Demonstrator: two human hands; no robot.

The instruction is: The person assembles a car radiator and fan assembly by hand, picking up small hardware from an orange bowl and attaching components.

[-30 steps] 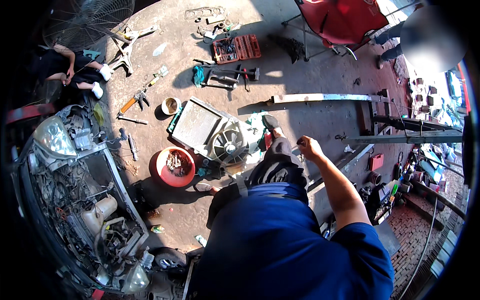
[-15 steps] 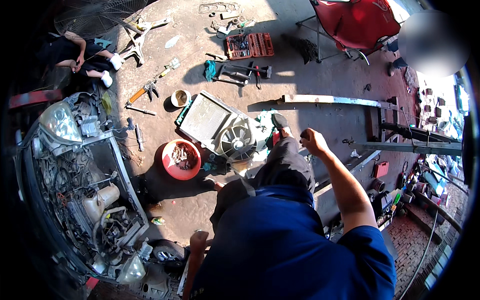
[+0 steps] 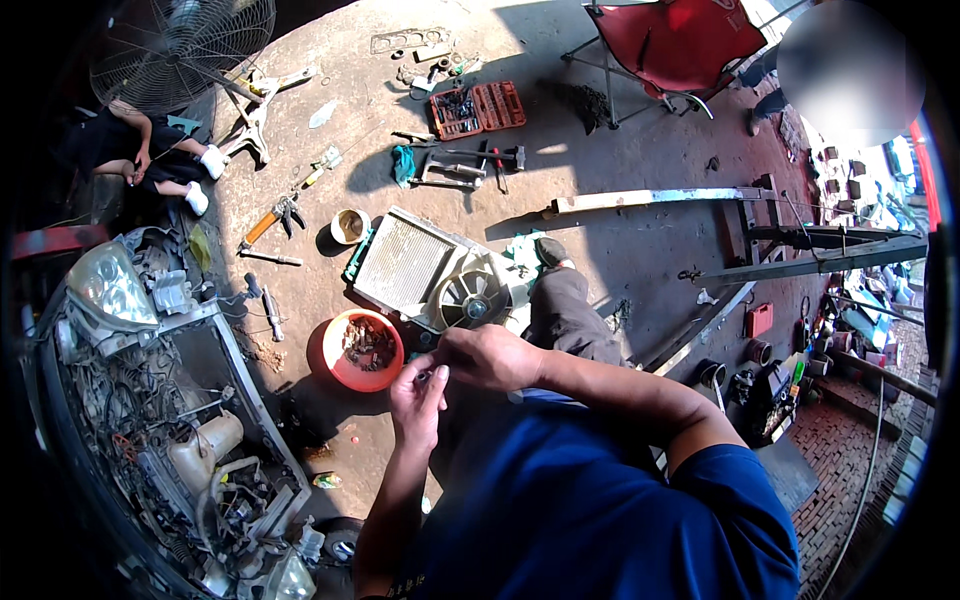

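In front of my body, both hands come together just to the right of a red basin point(image 3: 390, 377) with brown and rust-coloured pieces in it. The fingers of my left hand point(image 3: 415, 408) are bent in a pinch, round something small and dark that I cannot make out. My right hand point(image 3: 497, 358) is curled with its fingertips against the left fingers, and what they hold, if anything, is hidden. Beyond the hands lies a radiator point(image 3: 405, 258) with a round cooling fan point(image 3: 473, 298) attached to its near right side.
At left stands a car's opened front with an engine bay point(image 3: 190, 440). Tools lie on the floor: a red socket set point(image 3: 478, 108), a caulking-type gun point(image 3: 268, 222), a hammer point(image 3: 515, 155). A metal beam frame point(image 3: 810, 262) stands right, a red folding chair point(image 3: 680, 45) farther back. Someone sits at far left.
My right hand has swung in from the right, and my left hand has come up from the lower edge. They now meet beside the basin. The view has shifted slightly.
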